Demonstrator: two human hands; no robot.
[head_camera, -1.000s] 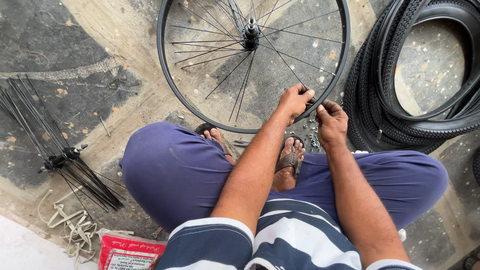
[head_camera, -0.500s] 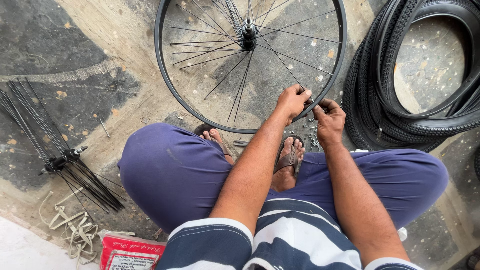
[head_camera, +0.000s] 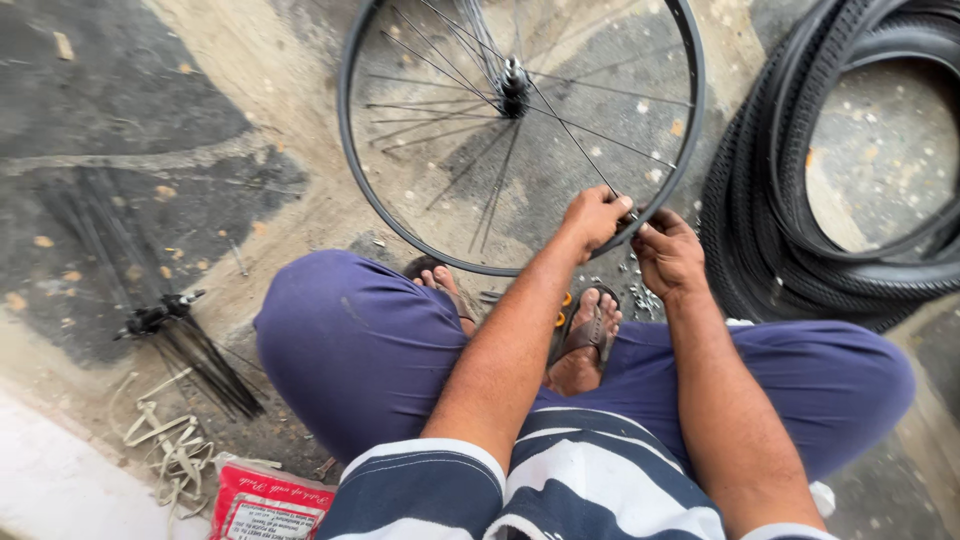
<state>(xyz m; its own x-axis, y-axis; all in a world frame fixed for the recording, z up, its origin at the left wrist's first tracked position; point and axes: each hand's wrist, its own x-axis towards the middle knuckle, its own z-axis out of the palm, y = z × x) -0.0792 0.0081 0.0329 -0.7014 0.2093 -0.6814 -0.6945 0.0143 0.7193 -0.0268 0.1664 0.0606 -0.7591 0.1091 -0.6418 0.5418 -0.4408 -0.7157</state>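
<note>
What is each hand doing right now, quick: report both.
Left hand: closed, pinching a spoke at the wheel rim.
Right hand: closed on the rim.

We see a round black metal wheel rim (head_camera: 352, 160) with thin shiny steel spokes (head_camera: 570, 130), matt ribbed black rubber tyres (head_camera: 760, 240) at right, and rough grey concrete floor (head_camera: 120, 110).

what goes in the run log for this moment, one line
left hand: pinching spoke at wheel rim | right hand: on rim beside it | tyres: stacked at right | loose spokes: on floor
</note>
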